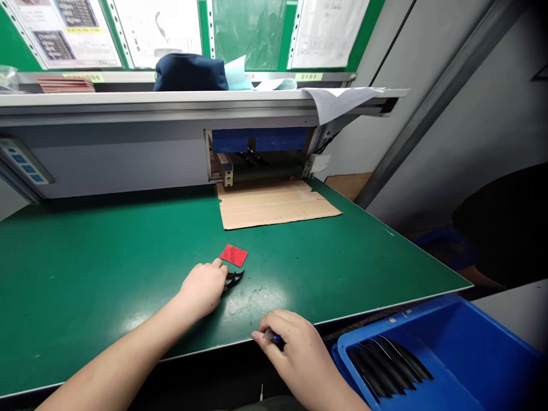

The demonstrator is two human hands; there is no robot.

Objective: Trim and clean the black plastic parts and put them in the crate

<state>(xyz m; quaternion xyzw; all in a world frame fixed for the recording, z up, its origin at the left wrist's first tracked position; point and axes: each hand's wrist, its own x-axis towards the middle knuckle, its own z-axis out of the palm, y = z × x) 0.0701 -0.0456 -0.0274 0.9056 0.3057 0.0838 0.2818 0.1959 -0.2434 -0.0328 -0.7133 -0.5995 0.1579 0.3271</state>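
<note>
My left hand [204, 287] rests low over the green table, its fingers closed around a black curved part [234, 278]. The part's glossy pointed end sticks out to the right, and the rest is hidden under the fingers. Just beyond those fingers lies a small red square [233, 256] with dark lettering on it. Near the table's front edge my right hand [295, 348] is closed on a small blue tool [275, 338] with a clear tip; most of it is covered by the hand, so its exact kind does not show.
A blue bin [449, 371] at the lower right holds several black curved parts [387, 365] in a row. Flat cardboard [274, 205] lies on the green tabletop [107, 257] before an opening in the panel. The shelf [128, 98] above carries a dark blue pouch [190, 72] and papers.
</note>
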